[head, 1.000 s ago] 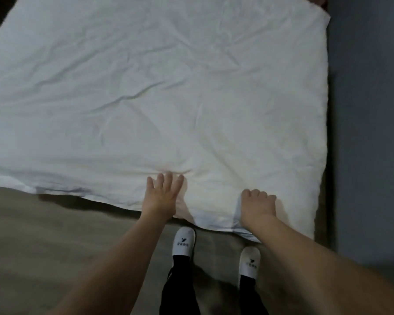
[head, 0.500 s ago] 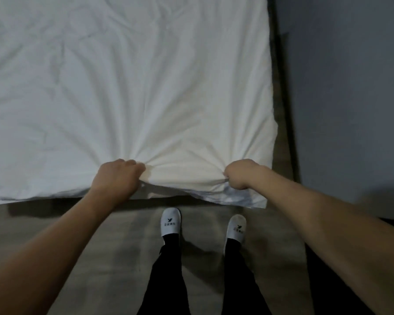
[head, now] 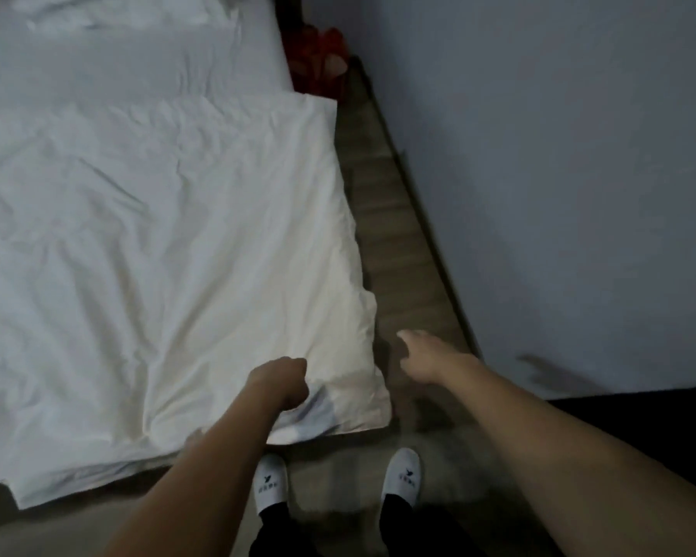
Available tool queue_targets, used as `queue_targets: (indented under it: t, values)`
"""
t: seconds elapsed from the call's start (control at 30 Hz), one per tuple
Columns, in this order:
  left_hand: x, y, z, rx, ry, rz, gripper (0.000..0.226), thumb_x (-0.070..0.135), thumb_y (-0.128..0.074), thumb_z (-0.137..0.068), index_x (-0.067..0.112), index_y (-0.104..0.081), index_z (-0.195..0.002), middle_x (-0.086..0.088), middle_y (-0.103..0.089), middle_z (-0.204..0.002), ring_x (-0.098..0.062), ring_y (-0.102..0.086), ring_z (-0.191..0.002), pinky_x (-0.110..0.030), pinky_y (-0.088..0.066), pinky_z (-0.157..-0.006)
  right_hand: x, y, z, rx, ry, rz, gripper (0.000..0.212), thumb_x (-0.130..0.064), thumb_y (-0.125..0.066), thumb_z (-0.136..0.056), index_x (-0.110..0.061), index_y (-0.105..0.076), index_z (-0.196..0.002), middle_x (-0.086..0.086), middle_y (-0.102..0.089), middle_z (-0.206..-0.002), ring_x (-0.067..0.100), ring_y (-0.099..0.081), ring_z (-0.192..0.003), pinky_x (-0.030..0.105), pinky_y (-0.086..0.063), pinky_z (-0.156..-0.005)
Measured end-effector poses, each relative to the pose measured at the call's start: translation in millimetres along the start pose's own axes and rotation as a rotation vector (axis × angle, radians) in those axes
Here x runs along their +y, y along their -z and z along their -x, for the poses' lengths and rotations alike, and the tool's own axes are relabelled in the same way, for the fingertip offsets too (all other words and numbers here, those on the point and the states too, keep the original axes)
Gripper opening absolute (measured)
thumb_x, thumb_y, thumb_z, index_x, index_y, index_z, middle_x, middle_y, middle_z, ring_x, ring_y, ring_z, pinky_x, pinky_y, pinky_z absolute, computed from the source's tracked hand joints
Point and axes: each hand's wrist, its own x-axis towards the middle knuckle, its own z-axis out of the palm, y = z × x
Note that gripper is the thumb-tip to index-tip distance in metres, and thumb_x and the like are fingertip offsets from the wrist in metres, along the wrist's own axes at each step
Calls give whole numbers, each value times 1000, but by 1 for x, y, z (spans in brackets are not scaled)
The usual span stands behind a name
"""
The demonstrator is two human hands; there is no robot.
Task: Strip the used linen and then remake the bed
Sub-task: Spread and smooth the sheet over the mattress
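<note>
Left hand (head: 280, 381) fisted on duvet (head: 169, 255) corner; right hand (head: 426, 357) open, empty beside it; regrip, pull evenly.

The left hand (head: 279, 383) is curled into a closed fist, knuckles up, its forearm reaching forward. The right hand (head: 423, 357) lies off to its right, apart from it, fingers loosely extended and empty, arm outstretched.
</note>
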Motion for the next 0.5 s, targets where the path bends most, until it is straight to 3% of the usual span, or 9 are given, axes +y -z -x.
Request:
queue_targets:
  t: [0.07,0.2,0.33,0.5]
  values:
    - [50,28,1,31,-36,17,42,20,-41,-94,19,-47,-136,-6,-53,-136,-25,-53,-120,-37,-46,-97,28,41,8,70,2,-42,70,-24,-48,-93,-19,-16,-155,7,-16,-161,27,-23,-145,40,-25,-118]
    - [110,95,-3,132,-71,43,40,21,-47,-97,18,-49,-137,-5,-56,-132,-21,-56,-114,-29,-46,-88,59,106,2,158,59,-81,76,-25,-48,-91,-21,-8,-155,5,-11,-162,28,-19,-146,43,-23,-118]
    - [121,157,-31,228,-10,118,38,22,-47,-97,18,-51,-135,-3,-58,-126,-18,-56,-109,-25,-40,-76,60,160,-27,166,107,-123,78,-23,-52,-92,-25,-6,-155,4,-9,-161,28,-19,-146,44,-26,-117]
    - [116,219,-97,211,48,124,36,24,-49,-96,16,-54,-131,-3,-61,-118,-18,-59,-100,-26,-44,-76,46,232,-94,143,177,-130,84,-26,-53,-92,-27,3,-155,3,-3,-162,28,-15,-147,45,-23,-118]
